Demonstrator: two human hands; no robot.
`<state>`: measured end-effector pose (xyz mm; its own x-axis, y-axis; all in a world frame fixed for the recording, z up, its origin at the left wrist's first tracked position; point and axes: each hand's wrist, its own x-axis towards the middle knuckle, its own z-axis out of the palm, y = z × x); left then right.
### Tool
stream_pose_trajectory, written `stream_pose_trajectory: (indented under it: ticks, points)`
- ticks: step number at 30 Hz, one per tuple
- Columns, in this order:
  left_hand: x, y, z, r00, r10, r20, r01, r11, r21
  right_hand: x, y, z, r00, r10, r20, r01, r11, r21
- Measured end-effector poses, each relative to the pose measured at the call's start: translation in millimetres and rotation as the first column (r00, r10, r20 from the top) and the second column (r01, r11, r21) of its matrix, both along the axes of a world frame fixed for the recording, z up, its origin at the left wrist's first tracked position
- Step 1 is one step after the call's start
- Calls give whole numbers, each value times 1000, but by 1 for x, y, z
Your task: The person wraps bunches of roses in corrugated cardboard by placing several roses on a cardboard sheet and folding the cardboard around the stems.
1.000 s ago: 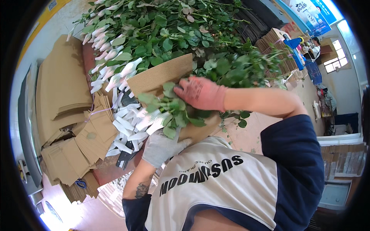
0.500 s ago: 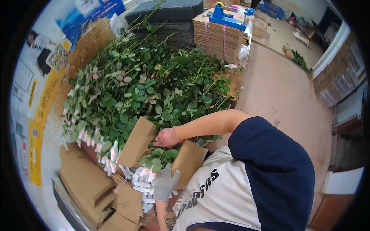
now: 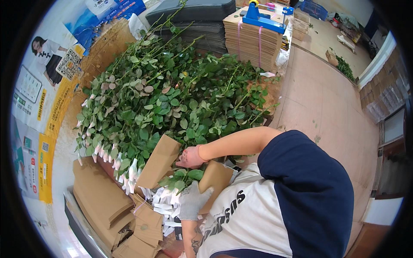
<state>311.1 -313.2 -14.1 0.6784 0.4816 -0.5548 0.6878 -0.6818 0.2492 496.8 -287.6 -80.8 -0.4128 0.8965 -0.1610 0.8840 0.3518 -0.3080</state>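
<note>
My left hand (image 3: 191,200), in a grey glove, curls over a small bunch of roses (image 3: 189,175), its thumb spread across a brown cardboard flap (image 3: 214,182). My right hand (image 3: 191,157), in a pink glove, reaches across just beyond the bunch, between that flap and another brown cardboard flap (image 3: 160,161). Its fingers are closed, and what they hold is hidden. The bunch's leaves show between the two flaps. Beyond my hands lies a large heap of leafy rose stems (image 3: 172,99), with pale, white-sleeved heads (image 3: 131,172) along its left and near edges.
Flat cardboard pieces (image 3: 101,189) and smaller folded cardboard (image 3: 144,228) lie at the lower left. White sleeves (image 3: 167,204) sit beneath my left hand. At the back are a cardboard stack (image 3: 251,43) carrying a blue tape dispenser (image 3: 262,19) and dark stacked sheets (image 3: 189,32).
My head view has shifted slightly, moving the whole scene a little right and down. My left hand has slid a little further over the flap; my right hand stays beside the cardboard.
</note>
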Motion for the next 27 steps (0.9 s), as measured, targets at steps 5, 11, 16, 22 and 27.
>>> stream_pose_trajectory:
  ticks: [5,11,16,22,27]
  points:
    - [2,-2,2,999,37,27,-36,999,-13,3,4,-6,999,-20,-34,20,1000,-14]
    - [2,-2,8,999,-14,43,14,1000,13,-10,20,-17,1000,-11,4,11,1000,-17]
    - [5,-2,9,999,-31,-12,30,999,-25,-42,65,-33,927,134,349,-55,972,-228]
    - [1,-1,6,998,-24,62,25,999,-29,-39,54,-27,932,157,327,-98,977,-190]
    - [10,-1,11,999,-36,35,37,999,-39,-15,28,-30,999,-45,6,45,998,-53]
